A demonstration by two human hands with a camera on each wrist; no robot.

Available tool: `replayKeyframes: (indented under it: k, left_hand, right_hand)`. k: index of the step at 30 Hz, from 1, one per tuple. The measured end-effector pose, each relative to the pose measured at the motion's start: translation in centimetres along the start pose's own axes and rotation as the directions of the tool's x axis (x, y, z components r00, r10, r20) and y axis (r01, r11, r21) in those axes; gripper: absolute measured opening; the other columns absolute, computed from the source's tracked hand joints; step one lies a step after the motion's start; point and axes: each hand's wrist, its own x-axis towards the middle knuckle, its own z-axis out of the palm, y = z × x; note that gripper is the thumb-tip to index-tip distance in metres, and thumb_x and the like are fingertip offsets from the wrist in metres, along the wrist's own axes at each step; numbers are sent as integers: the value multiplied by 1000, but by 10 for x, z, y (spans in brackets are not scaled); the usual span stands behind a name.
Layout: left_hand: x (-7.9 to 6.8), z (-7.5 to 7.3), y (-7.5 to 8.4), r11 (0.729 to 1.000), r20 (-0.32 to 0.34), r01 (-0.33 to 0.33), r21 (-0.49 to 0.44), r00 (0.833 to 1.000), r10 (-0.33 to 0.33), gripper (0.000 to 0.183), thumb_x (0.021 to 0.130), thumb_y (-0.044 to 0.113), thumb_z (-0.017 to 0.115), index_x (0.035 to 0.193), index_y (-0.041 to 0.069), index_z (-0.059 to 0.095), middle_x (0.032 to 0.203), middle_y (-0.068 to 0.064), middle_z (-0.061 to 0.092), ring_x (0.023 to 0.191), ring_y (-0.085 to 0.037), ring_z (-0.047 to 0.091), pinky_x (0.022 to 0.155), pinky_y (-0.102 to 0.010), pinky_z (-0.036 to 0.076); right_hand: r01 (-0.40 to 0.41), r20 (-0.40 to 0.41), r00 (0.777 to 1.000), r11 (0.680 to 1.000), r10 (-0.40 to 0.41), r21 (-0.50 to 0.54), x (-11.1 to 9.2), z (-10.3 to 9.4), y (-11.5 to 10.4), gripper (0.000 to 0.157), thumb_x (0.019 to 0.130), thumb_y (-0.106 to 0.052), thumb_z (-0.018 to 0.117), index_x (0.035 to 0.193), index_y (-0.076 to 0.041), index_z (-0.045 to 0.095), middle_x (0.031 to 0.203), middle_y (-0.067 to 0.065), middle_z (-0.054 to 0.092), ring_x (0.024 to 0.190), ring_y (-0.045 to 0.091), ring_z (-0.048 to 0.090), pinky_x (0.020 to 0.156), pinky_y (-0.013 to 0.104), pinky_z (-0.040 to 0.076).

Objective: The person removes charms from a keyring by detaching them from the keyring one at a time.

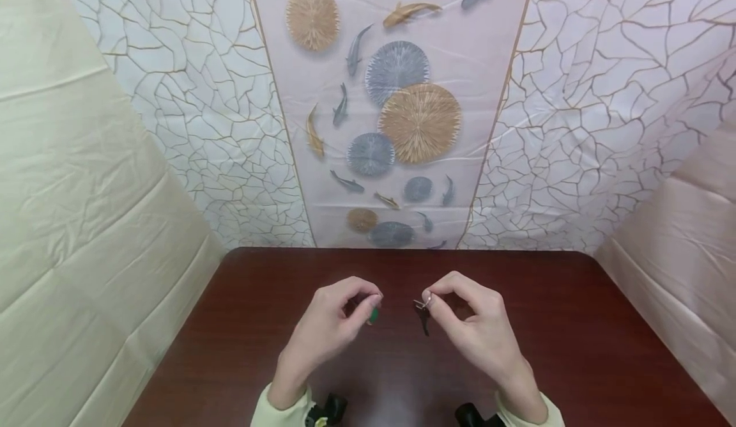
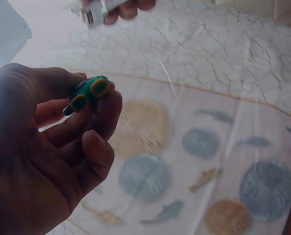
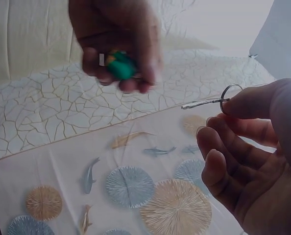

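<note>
My left hand (image 1: 333, 325) pinches a small green figure (image 2: 91, 90) between thumb and fingertips. Two round, orange-rimmed parts of it face the left wrist camera. In the head view only a bit of green shows below the fingertips. Across from it, my right hand (image 1: 485, 325) pinches a metal key ring (image 3: 222, 104) between thumb and forefinger. A thin silvery piece (image 3: 199, 104) sticks out from that ring, and a dark slim piece (image 1: 423, 320) hangs below it in the head view. Both hands are raised over the table, apart from each other, fingertips facing.
Beneath the hands is a dark reddish-brown table (image 1: 230, 350). Behind it hangs a white crackle-patterned cloth (image 1: 190, 94) with a pale central band of fish and round motifs. Cream fabric (image 1: 86, 222) slopes along the left, beige fabric (image 1: 678, 273) along the right.
</note>
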Motion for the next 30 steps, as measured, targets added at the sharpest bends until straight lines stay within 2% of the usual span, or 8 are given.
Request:
replayKeyframes:
  k: [4, 10, 15, 19, 22, 26, 30]
  left_hand:
    - [-3, -9, -15, 993, 63, 112, -26, 992, -110, 8, 94, 15, 67, 93, 23, 67, 78, 10, 65, 65, -1, 59, 57, -22, 52]
    - [-10, -14, -40, 964, 145, 264, -38, 956, -256, 7, 95, 20, 65, 91, 26, 67, 72, 11, 64, 60, -10, 62, 55, -22, 49]
    - [-15, -7, -65, 934, 215, 357, -16, 913, -346, 7, 95, 21, 65, 90, 26, 67, 70, 10, 64, 62, -17, 63, 56, -20, 46]
    - [-21, 0, -81, 908, 270, 418, -23, 877, -397, 5, 96, 21, 64, 93, 19, 68, 70, 6, 65, 63, -18, 64, 55, -22, 49]
    - [-25, 4, -91, 887, 293, 460, -42, 854, -429, 8, 96, 20, 64, 94, 14, 68, 71, 1, 67, 62, -18, 65, 58, -31, 56]
    - [-30, 13, -107, 852, 320, 518, -73, 821, -472, 8, 96, 19, 63, 94, 13, 68, 74, -3, 67, 63, -16, 64, 62, -43, 59]
    - [-34, 21, -122, 822, 331, 565, -73, 791, -514, 11, 97, 21, 63, 96, 12, 68, 79, -3, 68, 65, -15, 63, 61, -38, 58]
  right_hand:
    - [4, 1, 1000, 1000, -4, -13, 1, -1, 1, 26, 82, 12, 68, 88, -13, 68, 82, -4, 67, 70, 0, 61, 54, 16, 50]
    - [-35, 21, 999, 998, 36, -48, 1, -2, 3, 27, 83, 9, 69, 88, -17, 68, 83, -6, 68, 69, 2, 61, 52, 16, 49]
    - [-54, 34, 998, 996, 56, -75, 0, -1, 5, 28, 83, 7, 69, 88, -20, 68, 82, -8, 68, 70, 0, 61, 52, 15, 48]
    - [-33, 34, 999, 996, 36, -81, 0, 0, 7, 28, 83, 7, 69, 87, -20, 68, 82, -8, 67, 69, -2, 60, 52, 14, 47]
    - [-28, 31, 999, 995, 31, -91, 0, 0, 7, 27, 83, 7, 69, 87, -20, 68, 81, -9, 67, 68, -2, 59, 52, 13, 46]
    - [-26, 36, 999, 995, 29, -99, 0, 0, 8, 27, 83, 6, 70, 87, -20, 68, 81, -10, 67, 68, -2, 59, 51, 14, 46]
    - [-8, 40, 999, 995, 12, -98, 0, 1, 10, 28, 83, 6, 69, 86, -21, 68, 80, -10, 66, 67, -3, 57, 50, 13, 44]
